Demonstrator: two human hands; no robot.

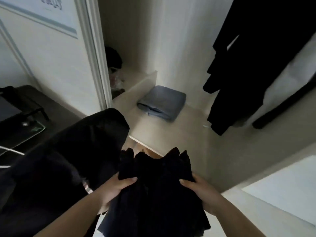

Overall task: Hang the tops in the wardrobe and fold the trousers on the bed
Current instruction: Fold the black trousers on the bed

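head view showed the left hand (113, 189) and right hand (202, 192) at six o'clock, fingers curled round a bunched black garment (153, 194) held before the open wardrobe (171, 48). a folded blue cloth (162, 102) lay on its floor at twelve o'clock, dark clothes (248, 65) hanging at two o'clock.

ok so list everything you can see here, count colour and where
dark garment: 1, black or navy, held in front of the open wardrobe
dark cloth: 1, black, draped over the left forearm
folded cloth: 1, grey-blue, on the wardrobe floor
hanging clothes: several, black, upper right in the wardrobe
wardrobe door: 1, white, left
dark item: 1, black, back left shelf
left hand: grips the garment
right hand: grips the garment
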